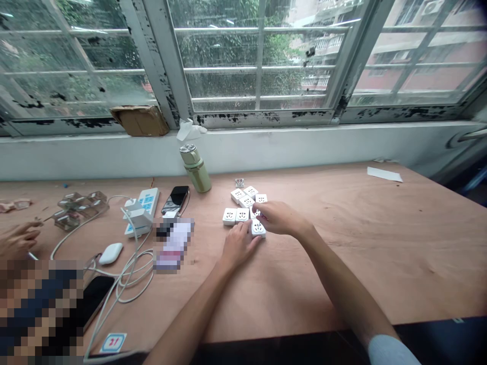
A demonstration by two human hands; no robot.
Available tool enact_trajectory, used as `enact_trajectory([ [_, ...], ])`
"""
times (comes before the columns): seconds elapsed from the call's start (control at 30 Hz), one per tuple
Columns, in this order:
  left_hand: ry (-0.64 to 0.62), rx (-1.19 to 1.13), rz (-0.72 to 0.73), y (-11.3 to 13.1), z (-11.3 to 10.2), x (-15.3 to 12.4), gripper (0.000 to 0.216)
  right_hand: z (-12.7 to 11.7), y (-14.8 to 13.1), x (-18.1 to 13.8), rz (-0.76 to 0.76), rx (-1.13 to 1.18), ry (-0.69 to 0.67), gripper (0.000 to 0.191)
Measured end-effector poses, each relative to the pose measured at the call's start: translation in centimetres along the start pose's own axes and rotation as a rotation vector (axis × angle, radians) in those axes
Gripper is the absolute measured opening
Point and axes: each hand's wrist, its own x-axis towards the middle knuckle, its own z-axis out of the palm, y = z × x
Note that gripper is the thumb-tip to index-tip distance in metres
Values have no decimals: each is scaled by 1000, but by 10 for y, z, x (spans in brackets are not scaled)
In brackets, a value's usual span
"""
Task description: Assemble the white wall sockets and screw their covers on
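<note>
Square white socket adapter (258,229) lies right of our left grip (239,246), touching its fingertips; right grip (279,218) sits just far of it, half-curled. Can't tell either's hold.

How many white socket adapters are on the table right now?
8. Four adapters cluster at the back, two sit front left, one lies under the right hand, one at the left hand. Others may be hidden beneath the hands.

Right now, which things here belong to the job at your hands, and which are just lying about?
Job: left hand, right hand, white socket adapters.
Lying about: green flask, power strip, black phone.
</note>
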Motion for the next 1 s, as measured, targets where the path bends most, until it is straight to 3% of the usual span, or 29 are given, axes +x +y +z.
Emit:
enact_trajectory([
  [0.57,-1,-5,-2,-1,1,-1,46,3,0,2,16,-91,2,18],
  [0.83,-12,7,8,0,-1,-1,44,-10,12,-8,94,-41,63,18],
  [1.0,-8,10,3,-1,0,1,46,23,29,-30,176,66,203,13],
])
